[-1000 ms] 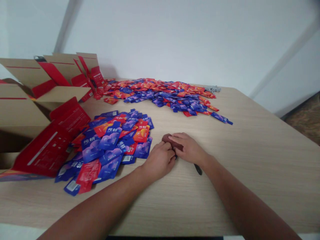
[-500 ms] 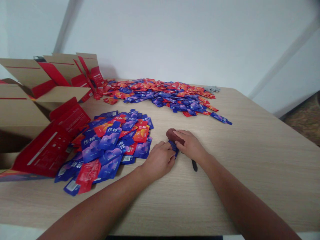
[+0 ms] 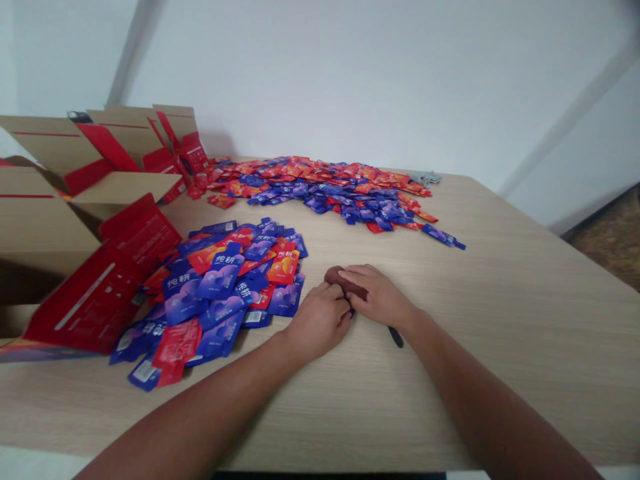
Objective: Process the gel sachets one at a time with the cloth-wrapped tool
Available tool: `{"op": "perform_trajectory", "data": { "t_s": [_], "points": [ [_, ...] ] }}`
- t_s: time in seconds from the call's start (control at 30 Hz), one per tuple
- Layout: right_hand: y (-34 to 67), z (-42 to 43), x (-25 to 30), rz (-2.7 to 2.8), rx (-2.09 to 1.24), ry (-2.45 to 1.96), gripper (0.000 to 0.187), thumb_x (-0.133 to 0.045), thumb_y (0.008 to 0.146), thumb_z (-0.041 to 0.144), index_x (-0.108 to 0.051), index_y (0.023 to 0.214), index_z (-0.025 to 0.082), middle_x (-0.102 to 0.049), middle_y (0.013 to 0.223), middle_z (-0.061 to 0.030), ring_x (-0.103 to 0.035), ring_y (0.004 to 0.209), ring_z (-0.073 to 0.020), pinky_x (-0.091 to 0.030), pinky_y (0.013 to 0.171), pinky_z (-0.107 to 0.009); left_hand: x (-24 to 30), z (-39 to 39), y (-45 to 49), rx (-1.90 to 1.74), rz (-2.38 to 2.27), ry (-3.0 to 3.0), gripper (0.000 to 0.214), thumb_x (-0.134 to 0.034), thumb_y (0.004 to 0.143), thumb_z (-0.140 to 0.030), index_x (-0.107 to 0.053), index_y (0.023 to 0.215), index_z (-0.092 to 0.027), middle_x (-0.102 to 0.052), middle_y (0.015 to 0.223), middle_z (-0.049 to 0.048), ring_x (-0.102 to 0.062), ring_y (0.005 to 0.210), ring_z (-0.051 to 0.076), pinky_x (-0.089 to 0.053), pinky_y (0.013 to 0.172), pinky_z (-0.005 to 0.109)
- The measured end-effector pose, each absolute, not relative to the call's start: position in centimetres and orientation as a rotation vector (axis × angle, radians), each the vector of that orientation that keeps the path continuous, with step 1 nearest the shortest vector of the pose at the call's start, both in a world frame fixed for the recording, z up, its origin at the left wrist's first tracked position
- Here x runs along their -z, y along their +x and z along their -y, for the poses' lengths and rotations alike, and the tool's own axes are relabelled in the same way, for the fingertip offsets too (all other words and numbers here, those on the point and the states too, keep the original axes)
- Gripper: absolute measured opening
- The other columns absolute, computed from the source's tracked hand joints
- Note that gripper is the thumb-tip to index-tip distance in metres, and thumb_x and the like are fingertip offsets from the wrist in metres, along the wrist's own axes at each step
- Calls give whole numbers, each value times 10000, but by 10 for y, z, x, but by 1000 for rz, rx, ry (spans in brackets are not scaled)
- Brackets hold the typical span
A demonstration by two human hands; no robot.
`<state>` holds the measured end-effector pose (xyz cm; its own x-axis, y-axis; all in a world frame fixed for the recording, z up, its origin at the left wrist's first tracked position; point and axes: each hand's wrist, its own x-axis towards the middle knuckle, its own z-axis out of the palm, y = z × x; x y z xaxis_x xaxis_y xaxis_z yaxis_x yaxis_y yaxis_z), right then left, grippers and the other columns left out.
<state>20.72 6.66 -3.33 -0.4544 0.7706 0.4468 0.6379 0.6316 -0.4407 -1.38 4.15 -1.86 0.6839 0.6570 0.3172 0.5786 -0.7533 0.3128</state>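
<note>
My right hand (image 3: 380, 298) lies closed over a tool with a dark brown rounded head (image 3: 332, 275) and a black handle tip (image 3: 397, 338) that pokes out behind the wrist. My left hand (image 3: 320, 321) is curled just left of it, fingers touching the right hand. Between them it pins a small blue packet (image 3: 351, 311), of which only a sliver shows. Both hands rest on the wooden table (image 3: 500, 313), at the right edge of the near pile of blue and red packets (image 3: 225, 280).
A larger heap of red and blue packets (image 3: 330, 187) spreads across the back of the table. Open cardboard boxes with red flaps (image 3: 100, 200) stand at the left. A small grey object (image 3: 425, 177) lies beyond the far heap.
Half a second ago the right hand and tool were further right and away, exposing the blue packet. They have slid back left against my left hand. The left hand has barely moved.
</note>
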Motion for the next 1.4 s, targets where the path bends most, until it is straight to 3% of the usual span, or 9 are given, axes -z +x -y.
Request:
{"op": "perform_trajectory", "data": {
  "t_s": [0.27, 0.77, 0.87, 1.2, 1.4],
  "points": [
    [204, -65, 32, 2205, -285, -1108, 612, -675, 874, 146, -678, 1473, 276, -683, 1479, -106, -651, 1332, -310, -543, 1152, -541, 17, -42, -13, -610, -998, 2702, 160, -633, 989, -233, -782, 938, -209, -660, 1011, 87, -595, 1010, 251, -523, 911, 408],
    [211, -74, 37, 2120, -168, -1287, 560, -672, 908, 188, -678, 1467, 230, -693, 1458, -141, -651, 1317, -328, -530, 1153, -566, 17, -41, -15, -583, -1002, 2698, 138, -648, 976, -216, -786, 980, -224, -683, 1058, 81, -603, 1031, 253, -518, 963, 418],
    [210, -70, 32, 2149, -227, -1207, 565, -686, 895, 198, -688, 1455, 268, -712, 1432, -116, -663, 1301, -321, -547, 1131, -556, 17, -41, -15, -591, -1007, 2703, 140, -648, 980, -223, -788, 975, -223, -676, 1029, 83, -603, 1022, 254, -519, 945, 425],
    [209, -63, 21, 2215, -371, -1093, 489, -723, 902, 267, -717, 1391, 279, -733, 1389, -94, -691, 1276, -299, -552, 1136, -521, 18, -41, -14, -604, -1000, 2719, 152, -636, 984, -231, -785, 956, -216, -665, 1032, 96, -609, 1036, 261, -531, 927, 428],
    [212, -61, 8, 2177, -513, -1067, 304, -675, 1013, 390, -766, 1277, 270, -779, 1256, -82, -725, 1185, -286, -587, 1056, -486, 18, -40, -14, -614, -993, 2718, 140, -644, 975, -221, -779, 1010, -217, -678, 1078, 98, -614, 1072, 269, -533, 941, 429]
  ]
}}
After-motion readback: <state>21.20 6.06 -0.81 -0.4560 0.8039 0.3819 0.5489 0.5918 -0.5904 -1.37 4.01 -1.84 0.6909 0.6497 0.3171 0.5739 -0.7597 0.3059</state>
